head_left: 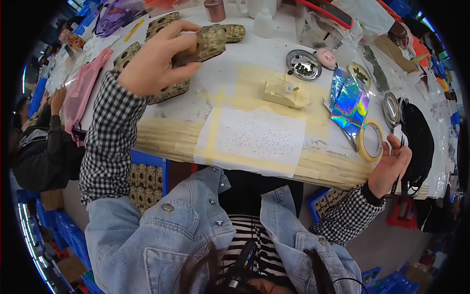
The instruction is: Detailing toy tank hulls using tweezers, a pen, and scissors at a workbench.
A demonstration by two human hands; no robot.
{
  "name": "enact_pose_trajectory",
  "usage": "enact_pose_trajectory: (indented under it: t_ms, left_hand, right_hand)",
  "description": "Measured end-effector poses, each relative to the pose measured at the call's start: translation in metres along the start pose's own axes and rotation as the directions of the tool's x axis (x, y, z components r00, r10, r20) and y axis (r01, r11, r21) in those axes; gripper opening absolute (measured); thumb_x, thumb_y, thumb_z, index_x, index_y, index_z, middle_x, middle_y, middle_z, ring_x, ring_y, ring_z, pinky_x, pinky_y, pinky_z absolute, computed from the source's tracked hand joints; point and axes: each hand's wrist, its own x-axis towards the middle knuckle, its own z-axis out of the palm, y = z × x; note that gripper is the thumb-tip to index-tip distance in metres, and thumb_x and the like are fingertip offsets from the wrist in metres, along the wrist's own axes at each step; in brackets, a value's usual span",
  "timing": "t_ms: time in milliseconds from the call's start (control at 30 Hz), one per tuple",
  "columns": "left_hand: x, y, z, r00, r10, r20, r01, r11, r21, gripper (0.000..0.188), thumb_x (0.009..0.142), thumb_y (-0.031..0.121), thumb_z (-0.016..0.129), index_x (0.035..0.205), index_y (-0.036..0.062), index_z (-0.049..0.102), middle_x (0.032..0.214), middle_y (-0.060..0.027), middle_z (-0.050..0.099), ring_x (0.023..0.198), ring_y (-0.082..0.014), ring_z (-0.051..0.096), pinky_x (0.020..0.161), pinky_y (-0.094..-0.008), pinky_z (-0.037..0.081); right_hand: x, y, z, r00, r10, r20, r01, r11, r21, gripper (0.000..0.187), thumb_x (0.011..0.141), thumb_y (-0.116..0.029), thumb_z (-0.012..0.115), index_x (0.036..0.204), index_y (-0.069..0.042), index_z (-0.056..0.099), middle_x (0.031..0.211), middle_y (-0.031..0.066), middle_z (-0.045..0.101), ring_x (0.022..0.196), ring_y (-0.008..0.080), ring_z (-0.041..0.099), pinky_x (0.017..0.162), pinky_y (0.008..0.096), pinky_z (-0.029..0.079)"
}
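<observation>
My left hand (164, 59) is raised over the far left of the table, thumb and fingers closed round a camouflage-patterned block (211, 44). Other camouflage blocks lie beneath and around it, one (235, 33) just to its right and another (161, 23) behind. My right hand (391, 164) is at the table's right front, beside a roll of yellow tape (370, 141). Its fingers are curled about a slim dark tool (394, 187) whose kind I cannot make out. In front of me lies a white sheet (254, 139) dotted with tiny dark specks.
A tape-covered block with a small peg (287, 93) stands mid-table. Beyond it sit a round metal dish (303, 64) of dark bits and a white squeeze bottle (263, 23). Shiny holographic pouches (348, 100), a spoon (391, 110) and a black bag (416, 147) lie right. A pink mesh piece (85, 88) lies left.
</observation>
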Motion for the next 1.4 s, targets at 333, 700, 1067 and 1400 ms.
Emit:
enact_pose_trajectory:
  t_ms: [333, 700, 1067, 1400]
  left_hand:
    - [-0.114, 0.048, 0.054, 0.862, -0.414, -0.292, -0.445, -0.342, -0.828, 0.082, 0.087, 0.04, 0.05, 0.142, -0.0013, 0.005, 0.132, -0.021, 0.035, 0.105, -0.0267, 0.045, 0.084, -0.0426, 0.051]
    - [-0.082, 0.112, 0.074, 1.0, -0.011, -0.022, -0.016, 0.388, -0.921, 0.075, 0.064, 0.016, 0.079, 0.128, -0.0021, 0.045, 0.106, -0.0111, 0.054, 0.098, -0.0196, 0.051, 0.089, -0.0307, 0.039]
    - [-0.073, 0.141, 0.118, 0.971, -0.234, -0.049, -0.136, -0.374, -0.917, 0.098, 0.066, 0.014, 0.081, 0.14, 0.002, 0.017, 0.134, -0.0151, 0.039, 0.121, -0.025, 0.043, 0.102, -0.0385, 0.036]
    - [-0.074, 0.115, 0.122, 0.971, -0.224, -0.084, -0.239, -0.924, -0.298, 0.088, 0.083, 0.037, 0.065, 0.143, 0.0065, 0.008, 0.136, -0.0142, 0.036, 0.129, -0.0286, 0.033, 0.109, -0.0418, 0.029]
  right_hand:
    - [-0.011, -0.022, 0.017, 0.985, -0.17, -0.021, 0.166, 0.98, -0.111, 0.024, 0.098, -0.026, 0.037, 0.092, -0.005, 0.047, 0.105, 0.0207, 0.06, 0.099, 0.025, 0.057, 0.086, 0.0369, 0.044]
    - [-0.092, -0.08, 0.103, 0.53, -0.049, 0.847, 0.146, 0.989, -0.034, 0.082, 0.066, -0.046, 0.074, 0.121, 0.007, 0.044, 0.109, 0.0227, 0.057, 0.099, 0.0294, 0.058, 0.085, 0.0364, 0.046]
    - [-0.101, -0.089, 0.129, 0.538, -0.15, 0.83, 0.293, 0.956, -0.017, 0.09, 0.063, -0.033, 0.084, 0.13, 0.004, 0.038, 0.113, 0.0214, 0.057, 0.105, 0.0287, 0.058, 0.089, 0.0358, 0.047]
    - [-0.054, -0.062, 0.142, 0.713, -0.384, 0.586, 0.603, 0.762, -0.234, 0.02, 0.076, -0.003, 0.066, 0.096, -0.003, 0.065, 0.086, 0.0127, 0.061, 0.077, 0.0236, 0.058, 0.066, 0.0304, 0.045]
